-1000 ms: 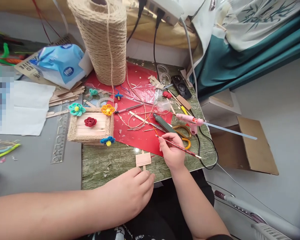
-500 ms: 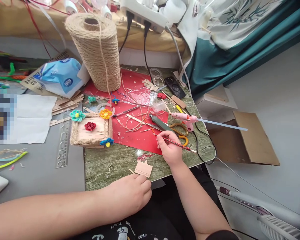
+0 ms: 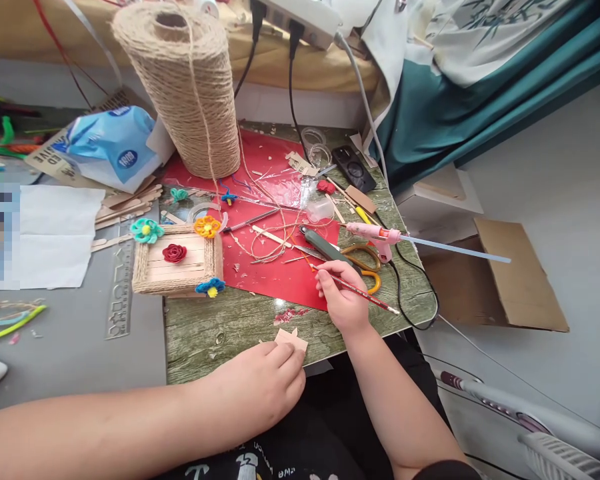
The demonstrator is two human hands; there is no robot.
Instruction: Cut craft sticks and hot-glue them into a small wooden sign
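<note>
My left hand (image 3: pixel 260 387) rests at the near edge of the green wood-grain board (image 3: pixel 240 327), its fingers closed on a small sign made of craft sticks (image 3: pixel 291 339). My right hand (image 3: pixel 344 297) is pinched on a red pencil (image 3: pixel 365 299) over the red sheet (image 3: pixel 280 267), the point toward the left. A twine-wrapped stick box (image 3: pixel 177 261) with small pipe-cleaner flowers stands to the left of the red sheet.
A big spool of jute twine (image 3: pixel 190 87) stands at the back. A pink glue gun (image 3: pixel 380 235), orange-handled scissors (image 3: pixel 365 260), a green-handled knife (image 3: pixel 325 245), loose sticks (image 3: pixel 125 200), a blue tissue pack (image 3: pixel 115 143) and a ruler (image 3: pixel 120 287) lie around. A cardboard piece (image 3: pixel 510 280) lies on the floor right.
My left hand has drawn the stick sign toward the table's near edge and turned it. My right hand with the pencil has stayed about where it was.
</note>
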